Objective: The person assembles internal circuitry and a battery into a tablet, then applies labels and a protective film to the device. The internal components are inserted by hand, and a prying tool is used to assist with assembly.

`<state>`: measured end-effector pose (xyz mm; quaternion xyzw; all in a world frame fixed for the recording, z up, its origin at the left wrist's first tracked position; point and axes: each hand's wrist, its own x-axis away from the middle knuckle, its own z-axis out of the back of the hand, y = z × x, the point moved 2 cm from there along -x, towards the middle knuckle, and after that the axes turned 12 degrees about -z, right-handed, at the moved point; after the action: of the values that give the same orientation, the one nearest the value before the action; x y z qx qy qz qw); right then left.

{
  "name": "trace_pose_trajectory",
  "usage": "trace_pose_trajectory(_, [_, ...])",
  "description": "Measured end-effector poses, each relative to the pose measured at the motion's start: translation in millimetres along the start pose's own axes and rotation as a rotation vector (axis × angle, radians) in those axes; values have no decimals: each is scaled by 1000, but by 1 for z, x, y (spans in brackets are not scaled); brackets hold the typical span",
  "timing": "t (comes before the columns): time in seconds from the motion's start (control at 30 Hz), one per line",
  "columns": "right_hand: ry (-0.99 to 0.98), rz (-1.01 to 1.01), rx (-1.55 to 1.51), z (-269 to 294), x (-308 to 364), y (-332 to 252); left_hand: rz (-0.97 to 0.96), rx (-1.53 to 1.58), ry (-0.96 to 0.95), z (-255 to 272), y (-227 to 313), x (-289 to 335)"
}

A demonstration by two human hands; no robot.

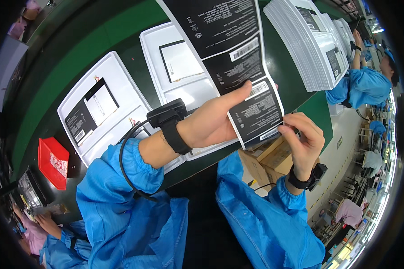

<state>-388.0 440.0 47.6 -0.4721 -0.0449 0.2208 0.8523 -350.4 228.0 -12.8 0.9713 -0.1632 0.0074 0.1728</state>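
A long strip of black printed labels with white barcode patches hangs across the upper middle. My left hand grips the strip's lower part, its thumb lying over the front and the other fingers mostly hidden behind. At the strip's lower right corner, my right hand pinches the edge of the last label between thumb and fingers. Left of the strip, a white tray holds a flat battery pack with a black label part and small coloured wires. Another white tray beside it holds a white-faced flat pack, partly covered by the strip.
Tall stacked white trays stand at the table's far right. A red bin sits at left on the dark green table. Cardboard boxes stand below the right edge. Co-workers in blue sleeves work at upper right and lower left.
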Motion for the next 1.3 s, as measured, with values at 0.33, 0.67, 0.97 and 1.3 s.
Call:
trace_pose_trajectory(0.33, [-84, -183, 52, -4, -2, -2, -5, -49, -8, 2, 3, 1])
trace_pose_trajectory(0.67, [310, 318, -510, 35, 18, 28, -267, -362, 355, 27, 9, -14])
trace_pose_trajectory(0.97, [105, -179, -780, -31, 11, -47, -55, -1528, -533, -22, 38, 38])
trace_pose_trajectory(1.3, [-147, 135, -58, -107, -39, -56, -94, -1269, 280, -7, 92, 118])
